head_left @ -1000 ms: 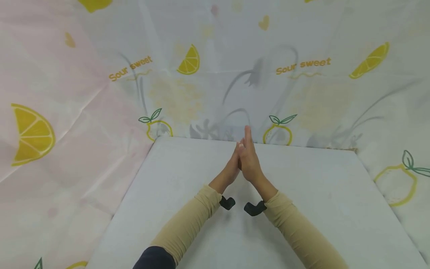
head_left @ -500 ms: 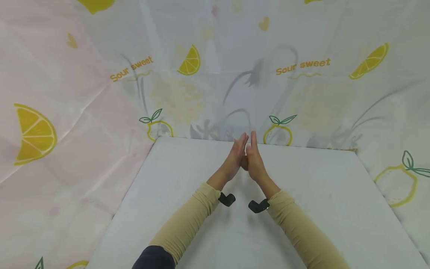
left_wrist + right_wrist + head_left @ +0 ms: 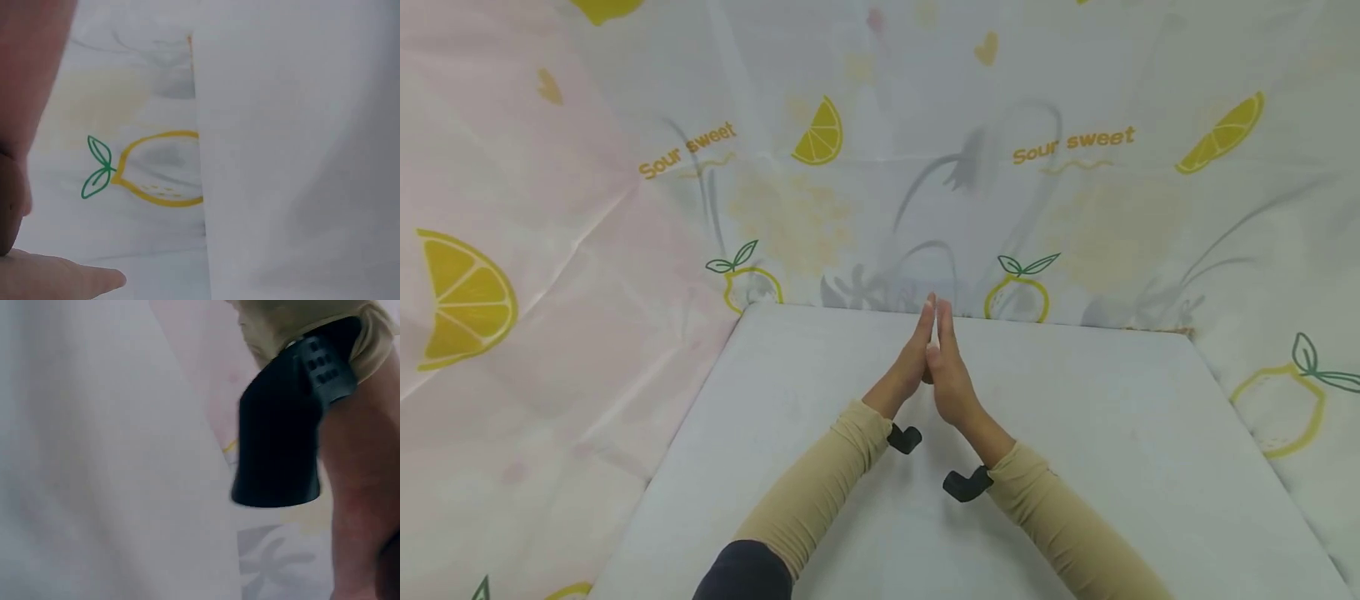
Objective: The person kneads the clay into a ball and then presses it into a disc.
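Note:
In the head view a small dark brown lump (image 3: 928, 377) is pressed between the palms, mostly covered; its exact kind cannot be told. My left hand (image 3: 907, 367) leans in from the left with its fingers straight and pointing away. Facing it, my right hand (image 3: 955, 379) lies palm to palm, fingers also straight, slightly nearer to me. Both hands are raised above the white table. In the left wrist view the brown lump (image 3: 9, 205) shows at the left edge beside a finger. At the right wrist view's lower right corner, a sliver of the lump (image 3: 390, 569) appears.
The white table (image 3: 1075, 433) spreads beneath both arms. Behind it and at the sides hangs a lemon-print cloth (image 3: 887, 108). A black wrist camera sits on each wrist, the left wrist camera (image 3: 905, 439) and the right wrist camera (image 3: 967, 484).
The hands slide against each other, with the lump between them. Half a second ago they stood wider apart and the lump showed more. Now the right hand has drawn left and slightly nearer.

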Available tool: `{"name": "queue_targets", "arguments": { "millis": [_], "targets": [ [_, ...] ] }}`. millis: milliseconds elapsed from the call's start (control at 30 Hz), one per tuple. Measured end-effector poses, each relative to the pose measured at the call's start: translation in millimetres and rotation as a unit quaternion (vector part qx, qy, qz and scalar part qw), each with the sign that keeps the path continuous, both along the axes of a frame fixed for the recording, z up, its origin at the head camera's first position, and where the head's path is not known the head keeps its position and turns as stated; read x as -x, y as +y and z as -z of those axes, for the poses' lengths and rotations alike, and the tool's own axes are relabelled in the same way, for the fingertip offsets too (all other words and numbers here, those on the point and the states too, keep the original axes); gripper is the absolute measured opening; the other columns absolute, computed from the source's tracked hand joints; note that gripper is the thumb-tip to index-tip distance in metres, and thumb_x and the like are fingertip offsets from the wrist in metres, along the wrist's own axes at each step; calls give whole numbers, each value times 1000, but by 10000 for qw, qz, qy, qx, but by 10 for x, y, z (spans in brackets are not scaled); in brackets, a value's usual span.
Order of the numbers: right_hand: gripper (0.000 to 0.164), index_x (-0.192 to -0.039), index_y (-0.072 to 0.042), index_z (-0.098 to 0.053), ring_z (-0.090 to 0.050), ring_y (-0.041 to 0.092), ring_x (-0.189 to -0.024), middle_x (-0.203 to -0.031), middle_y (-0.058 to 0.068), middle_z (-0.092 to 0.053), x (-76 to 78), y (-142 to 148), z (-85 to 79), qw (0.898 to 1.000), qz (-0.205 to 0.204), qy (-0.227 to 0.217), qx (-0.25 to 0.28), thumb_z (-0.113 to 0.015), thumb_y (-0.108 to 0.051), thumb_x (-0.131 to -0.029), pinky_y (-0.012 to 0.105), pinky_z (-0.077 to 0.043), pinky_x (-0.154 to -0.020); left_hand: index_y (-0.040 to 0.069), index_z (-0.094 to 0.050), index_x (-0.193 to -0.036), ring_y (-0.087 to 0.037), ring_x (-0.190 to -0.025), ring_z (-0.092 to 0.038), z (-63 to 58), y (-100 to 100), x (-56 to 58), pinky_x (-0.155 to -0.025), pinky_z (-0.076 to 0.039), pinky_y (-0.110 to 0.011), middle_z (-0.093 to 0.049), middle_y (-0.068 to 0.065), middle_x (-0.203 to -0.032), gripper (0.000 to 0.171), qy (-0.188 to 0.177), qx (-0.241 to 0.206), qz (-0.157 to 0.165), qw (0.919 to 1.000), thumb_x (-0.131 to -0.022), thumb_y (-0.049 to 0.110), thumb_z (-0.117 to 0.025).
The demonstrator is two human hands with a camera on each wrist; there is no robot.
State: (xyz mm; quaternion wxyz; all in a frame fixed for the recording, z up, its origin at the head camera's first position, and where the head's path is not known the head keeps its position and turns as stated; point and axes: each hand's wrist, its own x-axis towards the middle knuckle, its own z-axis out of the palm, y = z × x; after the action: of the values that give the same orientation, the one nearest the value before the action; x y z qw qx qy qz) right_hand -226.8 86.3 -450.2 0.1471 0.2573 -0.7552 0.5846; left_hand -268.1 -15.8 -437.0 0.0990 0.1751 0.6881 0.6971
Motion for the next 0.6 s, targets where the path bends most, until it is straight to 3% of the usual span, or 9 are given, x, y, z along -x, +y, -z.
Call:
{"name": "queue_targets", "arguments": {
  "millis": [100,200,433,533,600],
  "targets": [
    [75,-163,-7,5,2,23,-156,-171,10,1,-2,-12,-94,9997,28,260,24,-24,-50,-110,53,-2,-124,26,-5,-165,-12,-155,7,46,18,3,-123,3,-51,3,10,-170,81,-76,-114,34,9999,-100,73,-14],
    [78,-163,-7,5,-1,23,-156,-171,9,-1,31,-21,-166,9991,62,386,143,-25,-54,-109,50,-2,-124,23,-6,-165,-14,-155,6,80,24,-13,-124,1,-51,2,6,-171,84,-59,-374,173,9991,-100,74,-15],
    [68,-162,-4,6,0,23,-156,-171,11,-1,207,58,-234,9989,195,329,289,-30,-23,-107,41,-4,-125,8,3,-164,-18,-156,4,110,37,-101,-125,-3,-45,4,-3,-171,80,-230,-930,748,9926,-105,63,-8],
    [66,-161,1,5,2,28,-156,-169,19,0,284,124,-244,9985,355,300,278,-28,-24,-110,43,-3,-125,9,4,-164,-18,-156,6,73,40,-143,-125,-1,-46,5,-3,-171,76,-127,-964,1048,9897,-106,58,-3],
    [65,-160,5,4,2,31,-156,-169,21,0,287,161,-292,9986,429,131,290,-27,-25,-111,45,-3,-125,11,6,-164,-17,-156,7,40,37,-164,-124,0,-49,5,-3,-171,80,-68,-932,1213,9882,-104,64,-4]
  ]
}}
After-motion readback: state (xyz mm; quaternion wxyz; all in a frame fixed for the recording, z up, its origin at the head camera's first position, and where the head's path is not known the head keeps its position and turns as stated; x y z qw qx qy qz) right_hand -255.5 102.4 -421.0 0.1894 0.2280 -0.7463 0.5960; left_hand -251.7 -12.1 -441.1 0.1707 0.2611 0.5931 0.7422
